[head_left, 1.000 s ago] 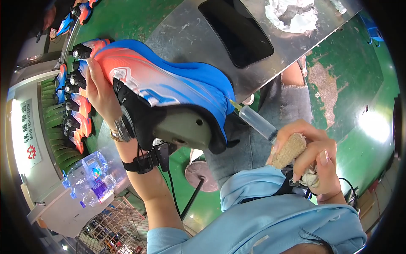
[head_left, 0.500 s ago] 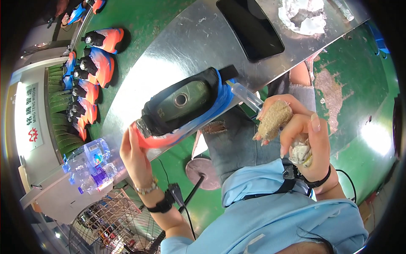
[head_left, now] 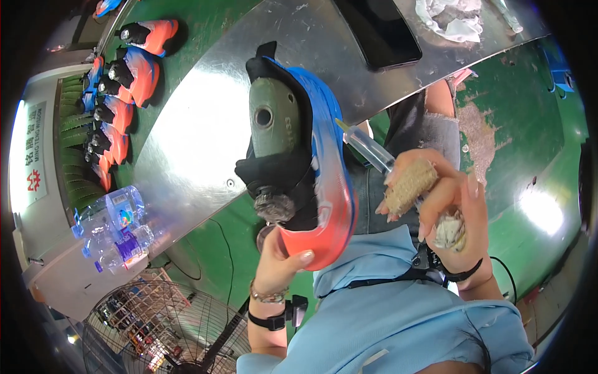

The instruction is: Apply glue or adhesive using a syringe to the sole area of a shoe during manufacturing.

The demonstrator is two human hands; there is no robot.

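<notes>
My left hand (head_left: 278, 262) grips a blue and coral sports shoe (head_left: 327, 187) by its toe, the thumb lying along the coral side. Inside the shoe's black collar sits a dark green shoe last (head_left: 272, 124) with a round hole. Crumpled clear plastic (head_left: 274, 207) bulges from the black upper near the toe. In my right hand (head_left: 458, 199) is a clear syringe (head_left: 369, 148), its yellowish tip close to the shoe's blue side; whether it touches I cannot tell. The same hand holds a tan, rough-looking pad (head_left: 411, 187) and a whitish wad (head_left: 450, 230).
Several similar shoes (head_left: 138, 78) stand in a row on the green surface at far left. On the metal table lie a black phone (head_left: 380, 31) and crumpled white paper (head_left: 451, 19). Plastic bottles (head_left: 118, 224) are at its left edge, above a wire-caged fan (head_left: 165, 324).
My left hand has swung the shoe from lying slanted to nearly upright, toe toward me, and moved right with it. My right hand stays almost in place, still holding the syringe.
</notes>
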